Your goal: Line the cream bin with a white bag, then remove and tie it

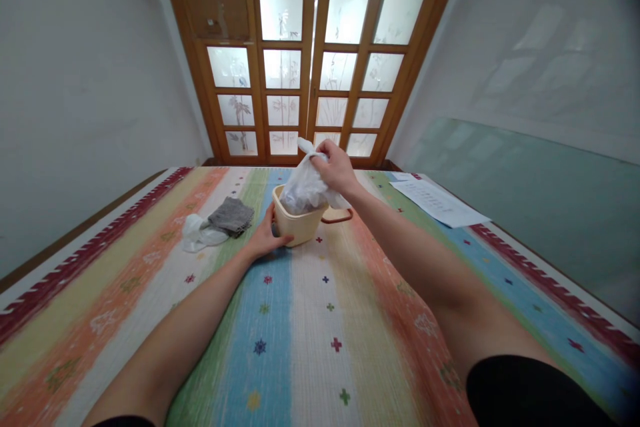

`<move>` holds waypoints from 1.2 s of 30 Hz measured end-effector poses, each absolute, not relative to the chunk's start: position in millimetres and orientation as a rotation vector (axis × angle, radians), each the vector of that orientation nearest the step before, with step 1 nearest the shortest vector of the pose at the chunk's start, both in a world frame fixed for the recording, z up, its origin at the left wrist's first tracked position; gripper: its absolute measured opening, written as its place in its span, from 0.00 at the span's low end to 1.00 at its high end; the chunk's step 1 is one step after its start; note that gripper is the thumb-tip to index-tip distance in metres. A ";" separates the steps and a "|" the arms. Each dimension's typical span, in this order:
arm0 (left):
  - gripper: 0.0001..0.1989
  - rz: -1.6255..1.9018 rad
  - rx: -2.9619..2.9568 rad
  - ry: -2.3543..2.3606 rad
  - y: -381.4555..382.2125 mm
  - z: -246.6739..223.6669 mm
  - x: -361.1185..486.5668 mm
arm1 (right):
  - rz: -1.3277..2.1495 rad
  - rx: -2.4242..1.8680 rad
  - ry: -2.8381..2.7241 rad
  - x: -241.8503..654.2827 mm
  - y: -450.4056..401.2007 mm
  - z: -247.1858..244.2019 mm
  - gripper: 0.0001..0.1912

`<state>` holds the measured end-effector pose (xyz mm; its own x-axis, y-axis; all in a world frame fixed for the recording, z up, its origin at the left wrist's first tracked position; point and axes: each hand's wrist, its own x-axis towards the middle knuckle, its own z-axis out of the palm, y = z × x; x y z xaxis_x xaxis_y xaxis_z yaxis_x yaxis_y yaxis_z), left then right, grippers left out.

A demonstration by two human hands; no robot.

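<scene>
Steadying tub (301, 229), apparently: left hand (264, 237) is clamping it near table's (310, 320) far edge.
Bag (302, 188): right hand (338, 168) is pinching its neck.

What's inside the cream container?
The lower part of a tied white plastic bag, its top pinched by the right hand. The bag and front wall hide the bottom of the cream container; the bag's contents can't be identified.

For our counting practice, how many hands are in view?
2: the left hand holds the cream bin; the right hand grips the white bag near its top.
</scene>
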<state>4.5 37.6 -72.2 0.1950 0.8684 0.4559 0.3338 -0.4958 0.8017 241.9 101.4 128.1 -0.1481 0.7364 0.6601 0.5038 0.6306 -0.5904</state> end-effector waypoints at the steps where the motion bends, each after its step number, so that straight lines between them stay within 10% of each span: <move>1: 0.62 1.272 1.934 1.102 39.1 -73.0 3.6 | 0.259 -1.015 -1.831 237.8 100.6 125.6 0.06; 18: 0.37 1.568 1.688 1.066 54.6 -50.3 -18.6 | 1.248 -0.806 -1.753 252.0 97.5 101.3 0.05; 28: 0.21 1.628 2.295 1.323 20.6 57.5 21.7 | 1.299 -0.347 -1.942 229.2 69.1 88.1 0.23; 36: 0.07 1.494 2.142 1.503 44.2 63.3 21.8 | 1.021 -0.552 -1.927 241.4 73.2 66.2 0.08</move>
<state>21.8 44.2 63.3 0.0147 0.7699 0.6380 0.6428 -0.4960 0.5838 241.4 73.2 66.2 -0.5296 0.6954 0.4857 -0.0112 0.5668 -0.8238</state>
